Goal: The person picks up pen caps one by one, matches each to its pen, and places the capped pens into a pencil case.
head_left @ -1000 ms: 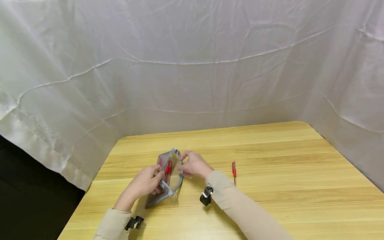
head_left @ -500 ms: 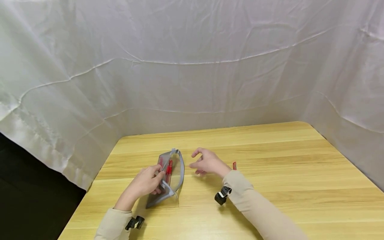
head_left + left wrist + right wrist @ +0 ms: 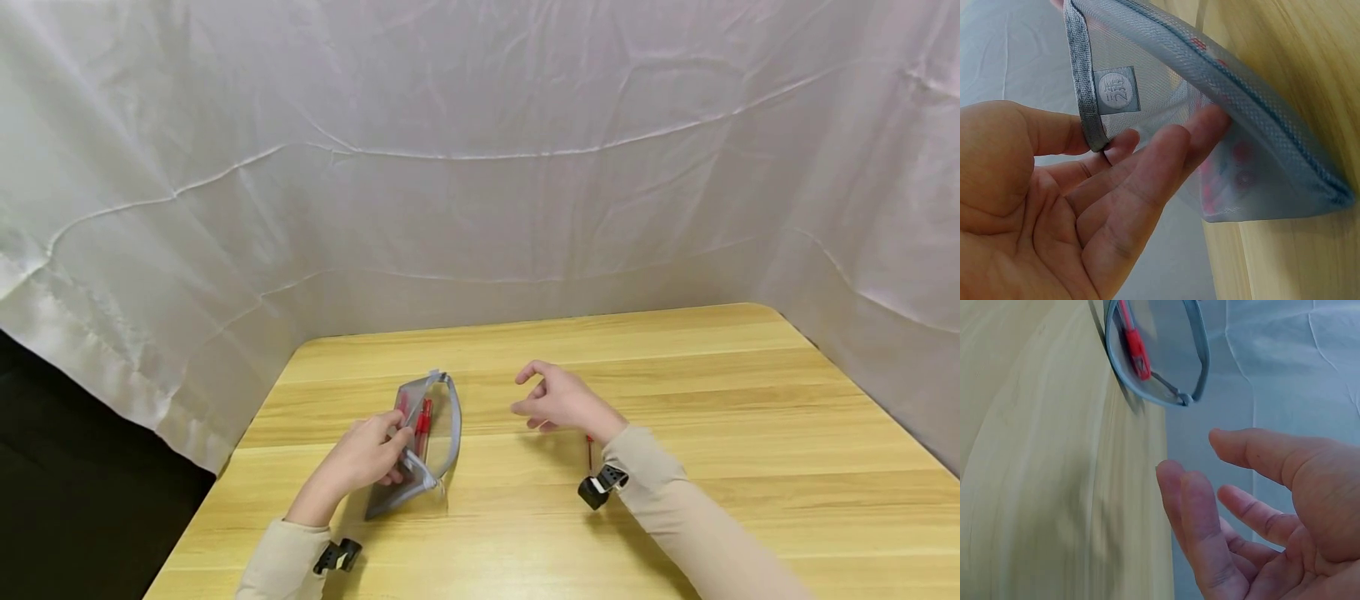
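Observation:
A grey mesh zipper pouch (image 3: 386, 498) stands on the table at left of centre, its mouth gaping to the right. My left hand (image 3: 363, 454) pinches its near edge strip between thumb and finger, as the left wrist view shows, beside a small square label (image 3: 1117, 89); other fingers press along the mesh. Red-capped pens (image 3: 423, 421) lie inside the pouch. My right hand (image 3: 568, 402) hovers over the table right of the pouch, fingers spread and holding nothing. Below its wrist a red pen (image 3: 589, 454) lies on the table, partly hidden by the hand and sleeve.
The wooden table (image 3: 720, 400) reaches back to a pale hanging cloth (image 3: 525, 208) that also closes off both sides. Dark space (image 3: 75, 483) lies beyond the table's left edge. A small black camera (image 3: 596, 490) sits on the right wrist.
My right hand has drawn away from the pouch's mouth and moved right, now over part of the loose red pen. My left hand and the pouch have stayed put.

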`<state>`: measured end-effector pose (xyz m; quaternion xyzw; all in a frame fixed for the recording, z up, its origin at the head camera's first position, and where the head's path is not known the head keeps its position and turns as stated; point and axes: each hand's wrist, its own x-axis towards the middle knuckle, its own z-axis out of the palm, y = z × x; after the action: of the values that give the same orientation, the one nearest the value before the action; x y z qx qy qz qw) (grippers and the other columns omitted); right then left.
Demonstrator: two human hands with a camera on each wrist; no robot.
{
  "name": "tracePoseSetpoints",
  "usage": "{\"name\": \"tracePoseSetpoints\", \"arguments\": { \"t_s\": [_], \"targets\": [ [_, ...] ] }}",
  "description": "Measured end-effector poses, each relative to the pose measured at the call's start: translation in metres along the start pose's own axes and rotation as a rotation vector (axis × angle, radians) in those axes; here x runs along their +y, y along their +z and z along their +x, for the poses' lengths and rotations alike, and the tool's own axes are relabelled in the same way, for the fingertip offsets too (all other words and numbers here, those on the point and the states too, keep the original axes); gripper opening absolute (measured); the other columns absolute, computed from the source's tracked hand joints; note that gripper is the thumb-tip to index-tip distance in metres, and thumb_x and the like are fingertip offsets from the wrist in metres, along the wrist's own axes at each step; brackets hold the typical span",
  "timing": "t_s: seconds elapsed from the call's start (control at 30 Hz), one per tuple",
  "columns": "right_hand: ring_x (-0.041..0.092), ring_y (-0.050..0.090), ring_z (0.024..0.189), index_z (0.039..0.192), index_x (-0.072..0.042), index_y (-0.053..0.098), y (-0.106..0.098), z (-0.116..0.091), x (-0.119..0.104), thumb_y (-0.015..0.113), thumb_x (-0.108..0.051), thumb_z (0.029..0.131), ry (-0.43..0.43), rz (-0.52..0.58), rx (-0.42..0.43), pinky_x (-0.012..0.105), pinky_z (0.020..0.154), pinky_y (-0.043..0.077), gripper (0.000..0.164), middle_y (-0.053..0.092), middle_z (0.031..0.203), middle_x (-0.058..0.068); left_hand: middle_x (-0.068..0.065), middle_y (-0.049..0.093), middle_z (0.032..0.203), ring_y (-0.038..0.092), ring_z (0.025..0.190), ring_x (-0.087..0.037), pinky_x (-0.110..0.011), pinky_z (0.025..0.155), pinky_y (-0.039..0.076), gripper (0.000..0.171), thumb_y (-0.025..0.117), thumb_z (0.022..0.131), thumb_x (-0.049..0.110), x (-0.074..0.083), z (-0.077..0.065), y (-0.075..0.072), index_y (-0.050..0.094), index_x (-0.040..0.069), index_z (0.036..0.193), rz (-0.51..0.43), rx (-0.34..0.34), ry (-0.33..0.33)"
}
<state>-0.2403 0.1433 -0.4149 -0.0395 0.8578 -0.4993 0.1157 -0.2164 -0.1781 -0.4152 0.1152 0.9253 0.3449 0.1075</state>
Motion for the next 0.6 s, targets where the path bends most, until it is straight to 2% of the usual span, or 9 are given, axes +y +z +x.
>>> {"name": "tracePoseSetpoints", "arguments": {
  "t_s": [0.2,0.43,0.6],
  "targets": [
    [0.03,0.078,0.08,0.138,-0.004,0.056,-0.019,-0.012,0.007,0.08,-0.016,0.096,0.01,-0.037,-0.007,0.042,0.072,0.068,0.05,0.065,0.092,0.008,-0.009,0.064,0.077,0.07,0.06,-0.018,-0.033,0.055,0.063,0.022,0.056,0.112,0.019,0.0,0.001,0.0,0.055,0.011,0.092,0.004,0.002,0.006],
    [0.024,0.074,0.073,0.14,0.0,0.054,-0.04,-0.021,0.022,0.078,-0.014,0.096,0.011,-0.053,-0.038,0.034,0.065,0.065,0.052,0.068,0.088,0.011,-0.008,0.064,0.076,0.07,0.06,-0.017,-0.034,0.055,0.063,0.022,0.056,0.112,0.018,0.0,0.001,0.0,0.055,0.011,0.091,0.006,-0.003,0.011],
    [0.021,0.071,0.07,0.141,0.001,0.052,-0.049,-0.027,0.031,0.078,-0.014,0.097,0.032,-0.052,-0.026,0.032,0.064,0.064,0.054,0.068,0.085,0.013,-0.009,0.064,0.076,0.07,0.06,-0.018,-0.034,0.056,0.063,0.022,0.056,0.112,0.018,0.001,0.0,0.0,0.056,0.011,0.092,0.002,-0.006,0.011]
  ]
}}
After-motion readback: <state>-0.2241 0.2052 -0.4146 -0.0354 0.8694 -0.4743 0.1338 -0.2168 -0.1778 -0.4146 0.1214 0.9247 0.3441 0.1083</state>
